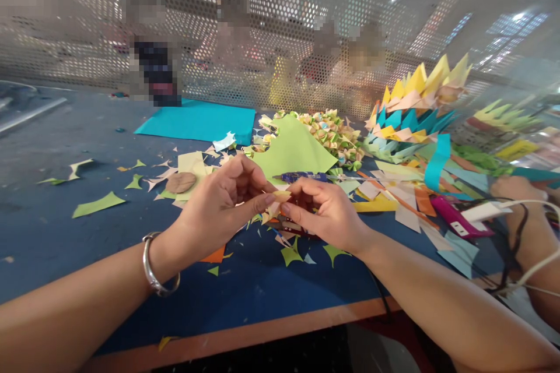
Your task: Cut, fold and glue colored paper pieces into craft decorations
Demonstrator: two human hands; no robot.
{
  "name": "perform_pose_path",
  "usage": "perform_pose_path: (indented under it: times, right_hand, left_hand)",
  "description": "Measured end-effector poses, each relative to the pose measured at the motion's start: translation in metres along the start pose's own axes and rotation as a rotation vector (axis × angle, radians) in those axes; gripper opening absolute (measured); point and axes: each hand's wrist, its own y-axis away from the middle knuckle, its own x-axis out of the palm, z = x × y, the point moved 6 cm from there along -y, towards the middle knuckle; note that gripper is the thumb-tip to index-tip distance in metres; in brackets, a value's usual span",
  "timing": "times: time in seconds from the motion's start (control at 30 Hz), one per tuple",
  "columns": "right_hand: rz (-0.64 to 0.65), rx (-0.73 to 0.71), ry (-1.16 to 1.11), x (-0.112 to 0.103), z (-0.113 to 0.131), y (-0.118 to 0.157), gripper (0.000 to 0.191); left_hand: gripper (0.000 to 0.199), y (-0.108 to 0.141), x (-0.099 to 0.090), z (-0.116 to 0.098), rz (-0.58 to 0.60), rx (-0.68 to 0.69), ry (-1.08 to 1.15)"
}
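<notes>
Small folded pale-yellow-and-pink paper piece [281, 197], held above the dark-blue tabletop [131, 268]; left hand [231, 191] and right hand [329, 210] pinch it, fingertips nearly meeting; pointed green paper scraps [291, 252] lie below; uneven finger pressure could crease it.

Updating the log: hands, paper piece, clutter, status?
Left hand, right hand: both pinching small paper piece. Blue pen just beyond. Green scraps below.

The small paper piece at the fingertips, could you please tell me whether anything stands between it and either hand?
Nothing visible does: the left hand and right hand meet at the small paper piece, fingertips on it. The blue pen lies beyond the right hand, not between.
</notes>
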Motion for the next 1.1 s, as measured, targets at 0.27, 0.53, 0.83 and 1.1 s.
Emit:
perform_pose_path:
  times: [0.27,0.53,0.83,1.1]
  right_hand:
    - [-0.004,-0.048,-0.012,0.000,0.000,-0.002,0.014]
    - [-0.038,-0.089,0.071,0.000,0.001,0.000,0.014]
    - [-0.061,-0.172,0.190,-0.002,0.010,0.001,0.014]
    - [-0.076,-0.235,0.209,-0.005,0.019,0.001,0.016]
  left_hand:
    - [0.025,0.001,0.003,0.003,-0.005,-0.054,0.031]
    - [0.034,0.004,0.007,0.011,-0.031,-0.128,0.024]
    - [0.030,0.000,0.003,0.013,-0.023,-0.113,0.055]
    - [0.021,0.000,0.001,0.009,0.030,-0.011,-0.159]
